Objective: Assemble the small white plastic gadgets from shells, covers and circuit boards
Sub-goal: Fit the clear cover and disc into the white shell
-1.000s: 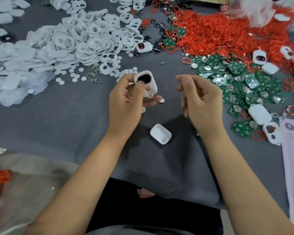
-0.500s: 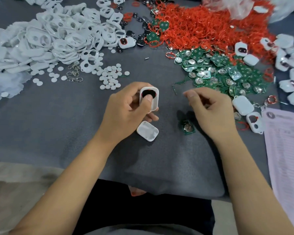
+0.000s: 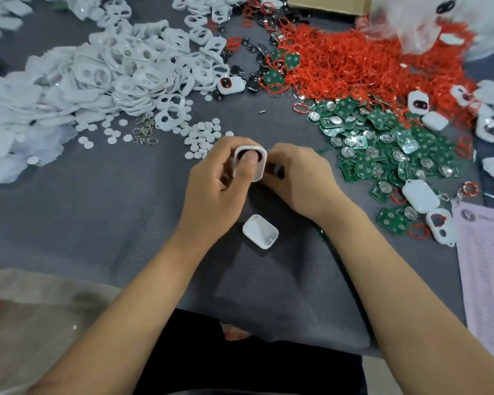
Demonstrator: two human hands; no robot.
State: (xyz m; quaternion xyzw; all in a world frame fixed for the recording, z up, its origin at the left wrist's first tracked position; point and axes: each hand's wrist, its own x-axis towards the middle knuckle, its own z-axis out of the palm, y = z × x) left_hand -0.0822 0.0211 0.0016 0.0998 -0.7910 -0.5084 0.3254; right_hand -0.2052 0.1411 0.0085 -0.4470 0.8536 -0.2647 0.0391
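Head view, only one available. Left hand [image 3: 214, 189] grips a white shell [image 3: 254, 166] upright, thumb pressed over its dark opening. Right hand [image 3: 300, 178] has closed in from the right since half a second ago, when it hovered well apart; its curled fingers now touch the shell's right edge. Whether they pinch a small part there cannot be told, fingertips hidden. Judgement: a component is being seated into the shell, so this unit is mid-assembly, not yet closed. The loose white cover [image 3: 260, 231] lies on the grey cloth [image 3: 126, 218] just below both hands, untouched, likely next to go on. The single board seen beside the right hand earlier is now mostly hidden under the right wrist. Circuit board pile [image 3: 382, 143] to the right, near the right hand.
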